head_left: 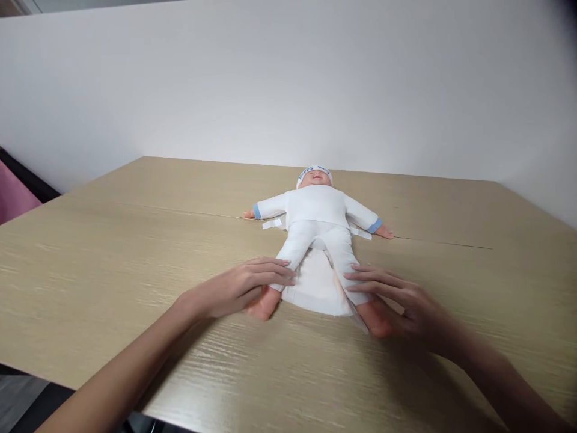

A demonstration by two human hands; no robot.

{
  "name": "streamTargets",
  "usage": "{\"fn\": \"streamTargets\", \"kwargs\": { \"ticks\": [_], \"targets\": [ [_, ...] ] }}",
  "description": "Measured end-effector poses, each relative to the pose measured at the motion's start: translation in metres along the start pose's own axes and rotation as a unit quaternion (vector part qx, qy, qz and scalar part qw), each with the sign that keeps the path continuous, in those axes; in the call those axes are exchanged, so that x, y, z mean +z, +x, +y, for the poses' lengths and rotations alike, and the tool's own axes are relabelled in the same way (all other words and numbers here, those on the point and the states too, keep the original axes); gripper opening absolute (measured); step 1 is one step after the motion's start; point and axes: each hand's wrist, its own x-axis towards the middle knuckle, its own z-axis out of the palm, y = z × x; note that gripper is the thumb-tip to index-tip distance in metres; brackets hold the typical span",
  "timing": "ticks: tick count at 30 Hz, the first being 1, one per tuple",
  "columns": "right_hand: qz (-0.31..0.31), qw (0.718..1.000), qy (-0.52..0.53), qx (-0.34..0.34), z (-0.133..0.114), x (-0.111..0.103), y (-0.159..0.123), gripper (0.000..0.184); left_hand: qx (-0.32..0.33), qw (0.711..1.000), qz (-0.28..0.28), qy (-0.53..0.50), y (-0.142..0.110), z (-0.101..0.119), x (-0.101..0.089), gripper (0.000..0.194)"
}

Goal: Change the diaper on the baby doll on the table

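On its back on the table lies a baby doll [319, 207] in white clothes with blue cuffs and a white headband with lettering. Its arms are spread and its feet point toward me. Under its hips and between its legs a white diaper [315, 285] is laid flat, with a tab [272, 224] sticking out on either side of the waist. My left hand [250, 281] rests with stretched fingers on the doll's lower leg at the left. Across the other lower leg lie the extended fingers of my right hand [399, 294]. Neither hand is closed around anything.
The wood-grain table [135, 258] has a thin seam running across it behind the doll's hands. A white wall [288, 84] stands along its far edge. Something pink and black [20, 189] shows beyond the left edge.
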Motion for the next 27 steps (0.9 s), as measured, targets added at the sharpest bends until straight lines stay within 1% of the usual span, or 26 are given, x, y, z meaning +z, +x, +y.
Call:
{"fn": "streamTargets", "kwargs": {
  "ticks": [1,2,4,5,7,9,12,14,16,17,19,23,25,27],
  "targets": [
    [0.008,1.0,-0.021,0.014,-0.009,0.003,0.001,0.035,-0.02,1.0,0.01,-0.001,0.001,0.005,0.001,0.053],
    [0.017,0.998,-0.05,0.025,-0.018,0.008,0.003,0.04,-0.04,0.999,0.022,0.003,0.003,0.01,0.003,0.048],
    [0.035,0.992,-0.117,0.039,-0.035,0.02,0.004,0.056,-0.081,0.995,0.048,0.023,0.009,0.021,0.011,0.042],
    [0.045,0.987,-0.149,0.045,-0.042,0.028,0.005,0.062,-0.099,0.992,0.061,0.039,0.012,0.025,0.016,0.046],
    [0.059,0.976,-0.202,0.061,-0.05,0.041,0.006,0.065,-0.13,0.984,0.084,0.09,0.019,0.032,0.03,0.052],
    [0.068,0.963,-0.248,0.079,-0.055,0.052,0.009,0.066,-0.154,0.971,0.101,0.154,0.026,0.034,0.045,0.047],
    [0.086,0.943,-0.305,0.098,-0.058,0.06,0.016,0.068,-0.174,0.948,0.095,0.249,0.033,0.032,0.062,0.04],
    [0.102,0.934,-0.326,0.103,-0.059,0.061,0.02,0.066,-0.177,0.932,0.084,0.306,0.035,0.03,0.067,0.031],
    [0.118,0.933,-0.325,0.1,-0.058,0.061,0.022,0.064,-0.172,0.921,0.085,0.339,0.034,0.028,0.068,0.022],
    [0.125,0.936,-0.314,0.097,-0.057,0.059,0.023,0.063,-0.168,0.921,0.092,0.339,0.033,0.027,0.068,0.02],
    [0.132,0.947,-0.28,0.09,-0.054,0.056,0.021,0.06,-0.16,0.931,0.117,0.308,0.03,0.027,0.064,0.021],
    [0.135,0.971,-0.175,0.086,-0.048,0.047,0.016,0.053,-0.158,0.953,0.178,0.188,0.026,0.033,0.05,0.022],
    [0.14,0.979,-0.125,0.082,-0.044,0.043,0.018,0.045,-0.159,0.957,0.199,0.139,0.029,0.037,0.041,0.021],
    [0.161,0.98,-0.09,0.077,-0.04,0.038,0.024,0.033,-0.156,0.959,0.214,0.098,0.036,0.04,0.03,0.02]
  ]
}}
